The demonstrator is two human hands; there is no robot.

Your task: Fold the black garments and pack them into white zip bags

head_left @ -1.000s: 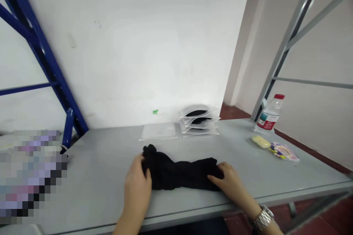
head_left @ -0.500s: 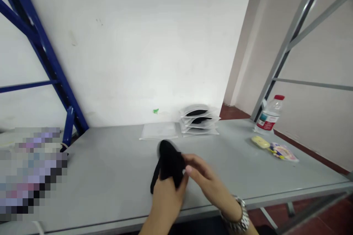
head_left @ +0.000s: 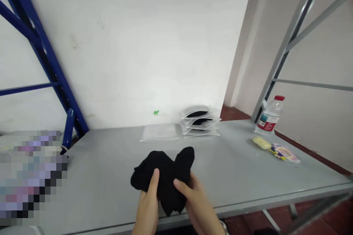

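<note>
Both hands hold what looks like a pair of black socks over the front part of the grey table. The soft cloth spreads into rounded ends at the upper left and upper right, with pointed edges hanging below. My left hand is closed on the left part, its thumb lying on top and its fingers hidden underneath. My right hand grips the right side, thumb on the front and fingers behind. Farther back lies a flat, translucent white pouch. Beside it rises a stack of similar pouches with black contents showing.
The grey table meets a white wall panel at its back. On the right are a red-capped bottle, a yellow object and a colourful packet. A blurred-out area lies at left, by a blue metal frame.
The black socks have been spread wider and brought lower, nearer the table's front edge. My right hand has moved down and now grips their right side. The pouches stay put.
</note>
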